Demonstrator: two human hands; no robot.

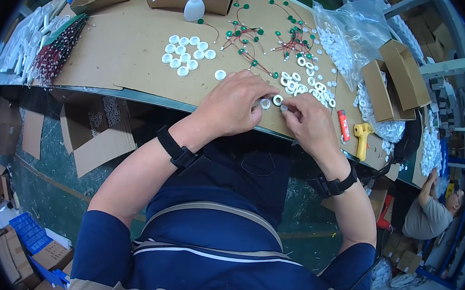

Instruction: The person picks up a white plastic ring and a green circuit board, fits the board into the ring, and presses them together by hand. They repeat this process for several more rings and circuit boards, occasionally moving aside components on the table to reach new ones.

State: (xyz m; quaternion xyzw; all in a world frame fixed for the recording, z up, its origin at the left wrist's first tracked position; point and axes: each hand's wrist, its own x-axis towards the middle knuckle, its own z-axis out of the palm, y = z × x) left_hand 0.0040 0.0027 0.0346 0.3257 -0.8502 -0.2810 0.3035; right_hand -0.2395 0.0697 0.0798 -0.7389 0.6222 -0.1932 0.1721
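My left hand [236,103] is curled at the table's front edge, its fingertips against a small white ring [277,99]. A second white ring with a pale centre [265,103] sits between its thumb and fingers. Just to the right, my right hand [310,122] pinches a small translucent disc [284,108] between thumb and forefinger. Beyond the hands lies a loose pile of white rings [294,85]. One round white piece [220,75] rests beside my left knuckles, and several similar white pieces [184,57] form a group farther left.
Green discs with red wires [243,34] lie farther back, near a white squeeze bottle [194,8]. To the right are a red tube [343,126], a yellow glue gun [362,141] and an open carton [388,93]. Wire bundles [59,50] lie left. Another person [429,214] works at far right.
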